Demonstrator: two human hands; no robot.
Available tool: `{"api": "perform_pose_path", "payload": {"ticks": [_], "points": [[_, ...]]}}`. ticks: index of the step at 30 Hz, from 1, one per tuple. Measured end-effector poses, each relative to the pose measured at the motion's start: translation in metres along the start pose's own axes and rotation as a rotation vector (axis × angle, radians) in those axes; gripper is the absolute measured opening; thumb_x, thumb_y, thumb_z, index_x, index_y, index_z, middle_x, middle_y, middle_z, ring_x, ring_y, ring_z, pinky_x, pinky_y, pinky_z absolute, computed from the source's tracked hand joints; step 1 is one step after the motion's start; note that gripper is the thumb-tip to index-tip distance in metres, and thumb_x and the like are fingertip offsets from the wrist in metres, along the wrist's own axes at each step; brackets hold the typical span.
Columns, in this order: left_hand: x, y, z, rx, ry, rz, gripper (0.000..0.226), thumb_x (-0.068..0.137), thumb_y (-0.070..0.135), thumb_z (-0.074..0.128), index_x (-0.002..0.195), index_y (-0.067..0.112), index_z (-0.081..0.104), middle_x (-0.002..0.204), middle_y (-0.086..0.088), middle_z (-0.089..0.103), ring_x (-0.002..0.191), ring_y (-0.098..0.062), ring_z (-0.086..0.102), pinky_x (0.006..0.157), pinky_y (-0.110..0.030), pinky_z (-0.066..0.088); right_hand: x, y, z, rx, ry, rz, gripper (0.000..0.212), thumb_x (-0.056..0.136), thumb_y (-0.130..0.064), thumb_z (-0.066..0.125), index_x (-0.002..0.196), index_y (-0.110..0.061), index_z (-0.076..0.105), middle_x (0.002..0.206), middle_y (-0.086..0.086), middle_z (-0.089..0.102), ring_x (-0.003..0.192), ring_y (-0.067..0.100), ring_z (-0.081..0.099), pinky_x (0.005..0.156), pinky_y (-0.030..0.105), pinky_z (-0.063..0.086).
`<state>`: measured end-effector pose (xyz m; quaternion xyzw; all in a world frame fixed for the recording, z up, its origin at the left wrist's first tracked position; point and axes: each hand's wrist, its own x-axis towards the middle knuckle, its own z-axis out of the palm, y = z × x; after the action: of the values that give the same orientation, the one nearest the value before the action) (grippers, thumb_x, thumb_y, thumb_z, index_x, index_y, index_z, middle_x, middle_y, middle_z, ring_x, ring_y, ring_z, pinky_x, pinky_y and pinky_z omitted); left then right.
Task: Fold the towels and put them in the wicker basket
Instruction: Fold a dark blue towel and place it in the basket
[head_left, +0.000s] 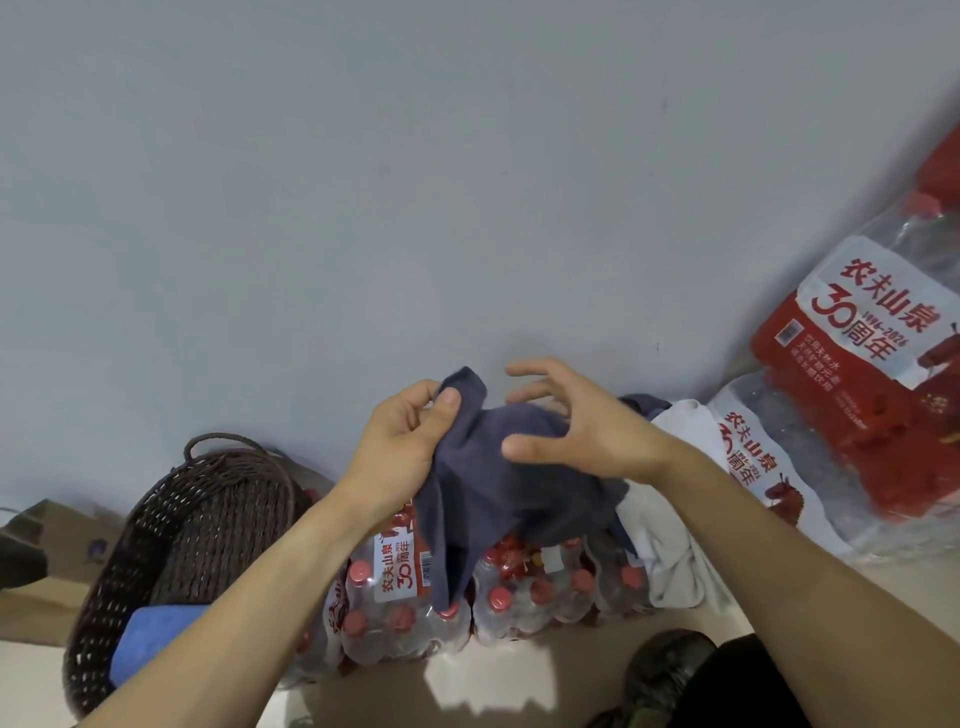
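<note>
Pinched at one corner by left hand (402, 447): dark grey towel (498, 488), hanging above shrink-wrapped water bottles (400, 613). Right hand (576, 426): fingers spread, holding nothing. Wicker basket (208, 525): left. Risk: single-corner hold lets cloth slip or bunch.

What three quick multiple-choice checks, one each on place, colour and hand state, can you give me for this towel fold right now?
1. Where is the wicker basket?
A. Left of the water-bottle packs
B. On top of them
C. Far right

2. What colour is the towel inside the basket?
A. Red
B. Blue
C. Yellow

3. What is the left hand doing?
A. Hanging idle
B. Resting on the basket
C. Pinching the dark grey towel

Key: 1 A, the basket stands left of the packs. 2 B, the blue towel lies inside. 3 C, thumb and fingers pinch its upper corner.
</note>
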<state>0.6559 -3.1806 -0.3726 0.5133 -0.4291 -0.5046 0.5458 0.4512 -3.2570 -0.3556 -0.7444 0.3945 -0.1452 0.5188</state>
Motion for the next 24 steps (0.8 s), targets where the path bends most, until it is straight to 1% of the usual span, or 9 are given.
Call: {"api": "perform_pose_path", "payload": {"ticks": [2, 3, 5, 7, 10, 13, 17, 20, 24], "points": [[-0.004, -0.004, 0.007, -0.029, -0.108, -0.017, 0.027, 0.097, 0.026, 0.051, 0.092, 0.002, 0.062, 0.074, -0.014, 0.064, 0.065, -0.020, 0.059, 0.058, -0.023, 0.050, 0.003, 0.000, 0.016, 0.093, -0.098, -0.060, 0.072, 0.076, -0.040, 0.082, 0.137, -0.042, 0.046, 0.134, -0.009, 0.057, 0.117, 0.005, 0.060, 0.092, 0.023, 0.053], [-0.005, -0.006, 0.009, -0.048, -0.138, -0.031, 0.029, 0.095, 0.029, 0.053, 0.093, 0.003, 0.063, 0.078, -0.016, 0.066, 0.068, -0.021, 0.062, 0.061, -0.024, 0.052, 0.006, 0.000, 0.022, 0.142, -0.092, -0.090, 0.060, 0.081, -0.032, 0.080, 0.135, -0.032, 0.053, 0.129, -0.003, 0.062, 0.114, 0.014, 0.064, 0.093, 0.030, 0.055], [-0.006, -0.011, 0.009, -0.041, -0.162, -0.051, 0.037, 0.092, 0.042, 0.060, 0.097, 0.005, 0.063, 0.086, -0.016, 0.072, 0.076, -0.026, 0.068, 0.068, -0.029, 0.056, 0.009, -0.006, 0.028, 0.164, 0.037, -0.136, 0.026, 0.088, -0.025, 0.073, 0.113, -0.018, 0.069, 0.109, 0.002, 0.072, 0.099, 0.018, 0.071, 0.086, 0.034, 0.058], [-0.005, -0.016, 0.006, 0.031, -0.199, -0.072, 0.047, 0.084, 0.049, 0.069, 0.105, 0.008, 0.057, 0.090, -0.014, 0.074, 0.081, -0.029, 0.072, 0.069, -0.033, 0.058, 0.011, -0.011, 0.026, 0.182, 0.264, -0.153, 0.003, 0.091, -0.022, 0.070, 0.092, -0.022, 0.073, 0.091, -0.002, 0.074, 0.084, 0.009, 0.069, 0.078, 0.028, 0.055], [-0.003, -0.026, -0.003, 0.358, -0.272, -0.095, 0.042, 0.076, 0.041, 0.077, 0.106, 0.017, 0.058, 0.092, -0.008, 0.075, 0.082, -0.023, 0.073, 0.071, -0.039, 0.060, 0.013, -0.015, 0.012, 0.328, 0.553, -0.156, 0.013, 0.093, -0.015, 0.065, 0.084, -0.023, 0.069, 0.080, -0.004, 0.069, 0.078, 0.010, 0.063, 0.077, 0.030, 0.051], [0.002, -0.034, -0.015, 0.638, -0.308, -0.106, 0.015, 0.085, 0.024, 0.072, 0.094, 0.016, 0.064, 0.086, -0.004, 0.072, 0.079, -0.022, 0.070, 0.075, -0.041, 0.058, 0.015, -0.013, -0.010, 0.532, 0.819, -0.095, 0.010, 0.096, -0.016, 0.062, 0.088, -0.012, 0.066, 0.081, 0.007, 0.062, 0.079, 0.020, 0.054, 0.077, 0.037, 0.047], [0.013, -0.031, -0.037, 0.944, -0.167, -0.053, 0.011, 0.083, 0.015, 0.068, 0.081, 0.020, 0.058, 0.076, 0.000, 0.065, 0.072, -0.022, 0.062, 0.065, -0.032, 0.051, 0.010, 0.005, -0.043, 0.712, 1.106, 0.011, 0.020, 0.097, -0.021, 0.061, 0.078, -0.014, 0.061, 0.076, 0.004, 0.056, 0.078, 0.021, 0.050, 0.070, 0.035, 0.044], [0.020, -0.031, -0.051, 1.047, -0.051, -0.017, 0.010, 0.079, 0.004, 0.064, 0.086, 0.012, 0.064, 0.081, -0.008, 0.070, 0.079, -0.028, 0.064, 0.067, -0.033, 0.049, 0.008, 0.022, -0.059, 0.742, 1.238, 0.014, 0.022, 0.097, -0.021, 0.060, 0.076, -0.016, 0.057, 0.075, 0.001, 0.054, 0.082, 0.021, 0.050, 0.075, 0.034, 0.044], [0.024, -0.031, -0.066, 1.081, 0.041, -0.039, 0.010, 0.087, 0.011, 0.064, 0.093, 0.015, 0.071, 0.085, -0.007, 0.072, 0.085, -0.027, 0.065, 0.071, -0.030, 0.048, 0.005, 0.036, -0.076, 0.748, 1.339, 0.004, 0.021, 0.096, -0.022, 0.060, 0.076, -0.018, 0.058, 0.076, -0.003, 0.056, 0.082, 0.016, 0.053, 0.077, 0.032, 0.047]]}}
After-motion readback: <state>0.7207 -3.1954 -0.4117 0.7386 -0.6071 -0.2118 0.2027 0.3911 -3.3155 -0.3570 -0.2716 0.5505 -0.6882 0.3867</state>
